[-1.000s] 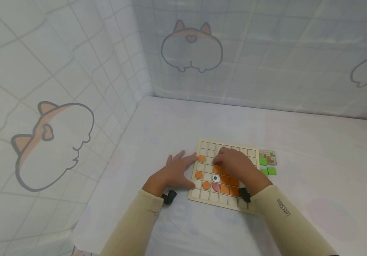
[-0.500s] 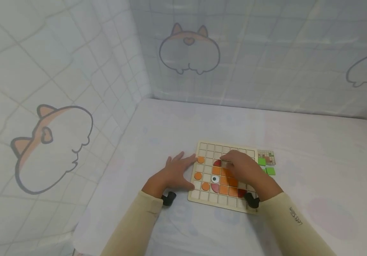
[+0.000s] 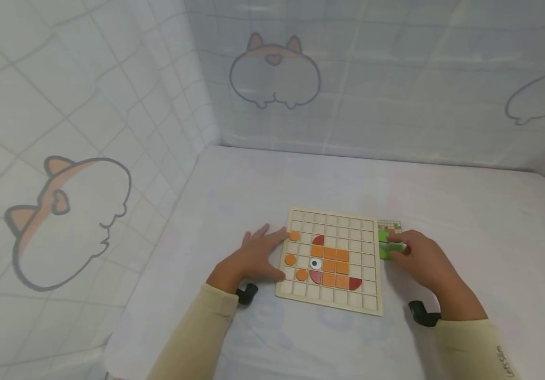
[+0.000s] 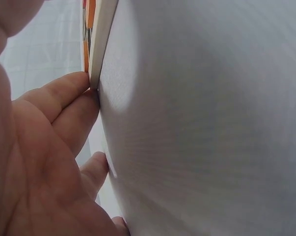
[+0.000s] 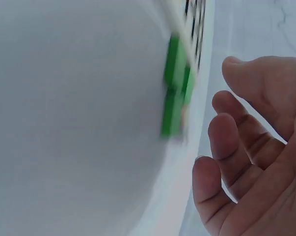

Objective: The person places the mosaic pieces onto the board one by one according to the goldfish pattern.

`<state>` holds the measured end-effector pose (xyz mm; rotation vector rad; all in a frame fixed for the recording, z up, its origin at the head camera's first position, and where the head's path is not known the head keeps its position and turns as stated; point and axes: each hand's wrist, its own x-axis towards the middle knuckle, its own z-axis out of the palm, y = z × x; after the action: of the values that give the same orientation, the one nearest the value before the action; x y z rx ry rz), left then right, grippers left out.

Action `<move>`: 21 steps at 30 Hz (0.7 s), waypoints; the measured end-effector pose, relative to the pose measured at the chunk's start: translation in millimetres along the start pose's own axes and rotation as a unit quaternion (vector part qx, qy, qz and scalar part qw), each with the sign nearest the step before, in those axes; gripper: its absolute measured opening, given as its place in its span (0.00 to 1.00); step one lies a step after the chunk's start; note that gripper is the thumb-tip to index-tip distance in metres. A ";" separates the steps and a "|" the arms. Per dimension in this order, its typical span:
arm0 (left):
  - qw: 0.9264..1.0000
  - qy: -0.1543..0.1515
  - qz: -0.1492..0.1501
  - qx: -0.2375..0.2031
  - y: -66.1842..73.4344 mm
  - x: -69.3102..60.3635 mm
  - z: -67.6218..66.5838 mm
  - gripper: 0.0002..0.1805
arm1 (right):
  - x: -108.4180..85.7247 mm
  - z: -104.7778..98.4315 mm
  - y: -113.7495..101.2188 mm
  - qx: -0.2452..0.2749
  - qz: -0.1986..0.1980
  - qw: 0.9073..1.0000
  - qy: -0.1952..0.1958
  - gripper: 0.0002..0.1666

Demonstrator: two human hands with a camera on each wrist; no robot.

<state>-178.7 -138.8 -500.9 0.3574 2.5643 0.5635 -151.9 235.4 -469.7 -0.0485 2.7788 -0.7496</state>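
Observation:
A wooden grid board point(image 3: 368, 302) lies on the white table, bearing several orange square tiles point(image 3: 329, 266), an eye tile point(image 3: 316, 263), a pink piece point(image 3: 316, 277), two red pieces point(image 3: 355, 284) and three orange discs point(image 3: 290, 259). My left hand point(image 3: 252, 258), fingers spread, touches the board's left edge; the left wrist view has fingertips point(image 4: 79, 83) against its side. Beyond the right edge, my right hand point(image 3: 426, 261) hovers at several green square tiles point(image 3: 384, 253), thumb and fingers parted. In the right wrist view nothing lies between those fingers and the green tiles point(image 5: 172, 113) sit apart from them.
A small printed pattern card point(image 3: 390, 225) lies at the board's upper right, partly covered by a green tile. White cloth walls point(image 3: 272, 126) with a grid and animal drawings rise behind and to the left of the table point(image 3: 234, 179).
My right hand has left the board and moved right to the green tiles, uncovering the upper red piece and the orange squares. The left hand stays at the board's edge.

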 end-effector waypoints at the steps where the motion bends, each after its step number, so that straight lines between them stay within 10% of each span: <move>1: 1.000 0.000 0.000 -0.001 0.2 -0.3 -0.1 0.57 | -0.8 -0.9 4.9 -0.004 0.007 1.000 0.000 0.28; 21: 1.000 0.005 -0.007 -0.006 -0.8 0.3 1.3 0.57 | 2.3 7.7 17.5 -0.040 0.032 0.999 -0.014 0.27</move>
<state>-178.4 -139.0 -502.4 0.3328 2.5693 0.5760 -151.5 246.6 -485.4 0.0136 2.7685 -0.6182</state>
